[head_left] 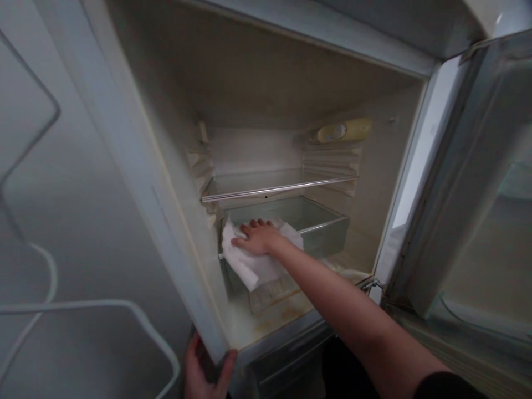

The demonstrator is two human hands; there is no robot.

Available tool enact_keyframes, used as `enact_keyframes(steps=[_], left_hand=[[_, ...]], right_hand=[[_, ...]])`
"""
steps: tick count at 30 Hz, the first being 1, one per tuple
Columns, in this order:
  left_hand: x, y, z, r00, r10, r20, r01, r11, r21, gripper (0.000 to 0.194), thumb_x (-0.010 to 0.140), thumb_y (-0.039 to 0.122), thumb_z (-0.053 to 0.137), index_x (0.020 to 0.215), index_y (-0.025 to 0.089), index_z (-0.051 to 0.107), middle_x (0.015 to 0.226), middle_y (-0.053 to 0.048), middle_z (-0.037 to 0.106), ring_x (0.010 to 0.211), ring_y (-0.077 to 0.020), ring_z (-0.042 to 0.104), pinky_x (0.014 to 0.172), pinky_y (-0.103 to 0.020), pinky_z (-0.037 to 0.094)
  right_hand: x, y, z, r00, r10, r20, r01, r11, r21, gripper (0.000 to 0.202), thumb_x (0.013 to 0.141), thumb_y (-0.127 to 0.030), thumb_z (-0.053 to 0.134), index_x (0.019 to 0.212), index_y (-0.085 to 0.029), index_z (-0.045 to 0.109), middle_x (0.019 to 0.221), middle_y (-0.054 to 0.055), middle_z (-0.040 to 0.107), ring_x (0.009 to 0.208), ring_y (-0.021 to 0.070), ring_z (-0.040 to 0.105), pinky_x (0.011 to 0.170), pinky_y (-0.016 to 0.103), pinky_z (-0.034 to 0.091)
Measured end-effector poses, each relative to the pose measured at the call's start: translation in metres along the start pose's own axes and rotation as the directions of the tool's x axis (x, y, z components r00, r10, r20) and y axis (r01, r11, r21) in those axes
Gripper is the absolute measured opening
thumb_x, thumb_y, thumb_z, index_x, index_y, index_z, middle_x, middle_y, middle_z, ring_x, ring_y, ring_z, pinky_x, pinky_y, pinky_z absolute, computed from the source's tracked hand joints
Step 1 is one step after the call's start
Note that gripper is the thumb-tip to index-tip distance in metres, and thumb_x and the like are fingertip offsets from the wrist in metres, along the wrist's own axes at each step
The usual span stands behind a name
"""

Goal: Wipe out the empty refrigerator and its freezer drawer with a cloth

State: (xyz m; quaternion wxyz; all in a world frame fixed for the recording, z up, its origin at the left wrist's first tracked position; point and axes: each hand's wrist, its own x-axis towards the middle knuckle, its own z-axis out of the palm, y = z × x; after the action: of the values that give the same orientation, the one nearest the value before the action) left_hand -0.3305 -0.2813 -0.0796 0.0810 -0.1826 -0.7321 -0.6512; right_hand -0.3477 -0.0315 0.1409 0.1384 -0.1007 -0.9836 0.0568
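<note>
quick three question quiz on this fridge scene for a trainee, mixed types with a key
1. True or false: the white cloth lies under the left hand.

2. Fill in: the fridge door, at the picture's right, stands ____.

3. What does the left hand grip?
A) the white cloth
B) the cable
C) the fridge's front edge

Key:
1. False; it lies under the right hand.
2. open
3. C
</note>
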Motion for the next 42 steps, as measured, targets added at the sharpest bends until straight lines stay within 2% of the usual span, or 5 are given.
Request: enact_keyframes(steps=[5, 14, 23, 33, 42], left_hand=[[0.003, 0.0, 0.032, 0.993, -0.054, -0.101, 0.055, 0.998, 0.004, 0.073, 0.065, 0.065, 0.074, 0.115, 0.015, 0.057, 0.105, -0.014, 0.067, 0.1, -0.0333, 0.067, 0.096, -0.05, 0.051], [0.0, 0.0, 0.028, 0.992, -0.108, -0.065, 0.11, 0.994, 0.022, 0.07, 0.065, 0.067, 0.07, 0.111, 0.015, 0.058, 0.105, -0.015, 0.068, 0.102, -0.0332, 0.067, 0.098, -0.048, 0.049], [-0.002, 0.0, 0.03, 0.993, -0.086, -0.078, 0.09, 0.995, 0.049, 0.063, 0.065, 0.064, 0.071, 0.102, 0.014, 0.061, 0.094, -0.013, 0.07, 0.094, -0.0318, 0.068, 0.092, -0.046, 0.053], [-0.002, -0.017, 0.034, 0.995, -0.065, -0.07, 0.063, 0.998, -0.027, 0.064, 0.069, 0.058, 0.074, 0.112, 0.013, 0.059, 0.109, -0.016, 0.068, 0.108, -0.0329, 0.066, 0.103, -0.047, 0.048], [-0.004, -0.026, 0.029, 0.989, -0.138, -0.054, 0.139, 0.99, 0.016, 0.063, 0.069, 0.062, 0.072, 0.107, 0.015, 0.059, 0.099, -0.014, 0.071, 0.094, -0.0311, 0.07, 0.088, -0.043, 0.057]], right_hand=[[0.0, -0.003, -0.001, 0.999, -0.041, -0.026, 0.042, 0.999, 0.03, 0.078, 0.091, -0.076, 0.03, 0.139, -0.019, 0.052, 0.143, 0.018, 0.053, 0.133, 0.0373, 0.047, 0.108, 0.056, 0.035], [-0.022, -0.012, 0.01, 0.946, 0.064, -0.319, -0.075, 0.997, -0.024, 0.063, 0.095, -0.069, 0.032, 0.119, -0.02, 0.063, 0.121, 0.015, 0.061, 0.115, 0.0311, 0.055, 0.095, 0.047, 0.044], [-0.047, -0.018, 0.02, 0.944, -0.015, -0.331, -0.011, 0.997, -0.075, 0.076, 0.096, -0.073, 0.017, 0.119, -0.018, 0.064, 0.12, 0.016, 0.062, 0.117, 0.0329, 0.053, 0.102, 0.054, 0.038], [0.001, -0.018, -0.003, 0.994, -0.013, 0.111, 0.013, 1.0, 0.006, 0.071, 0.097, -0.067, 0.021, 0.151, -0.025, 0.04, 0.156, 0.018, 0.035, 0.143, 0.0453, 0.03, 0.108, 0.072, 0.024], [0.064, -0.022, 0.01, 0.967, -0.092, 0.239, 0.1, 0.995, -0.021, 0.06, 0.097, -0.042, 0.032, 0.153, -0.021, 0.038, 0.163, 0.015, 0.025, 0.149, 0.0402, 0.02, 0.112, 0.073, 0.021]])
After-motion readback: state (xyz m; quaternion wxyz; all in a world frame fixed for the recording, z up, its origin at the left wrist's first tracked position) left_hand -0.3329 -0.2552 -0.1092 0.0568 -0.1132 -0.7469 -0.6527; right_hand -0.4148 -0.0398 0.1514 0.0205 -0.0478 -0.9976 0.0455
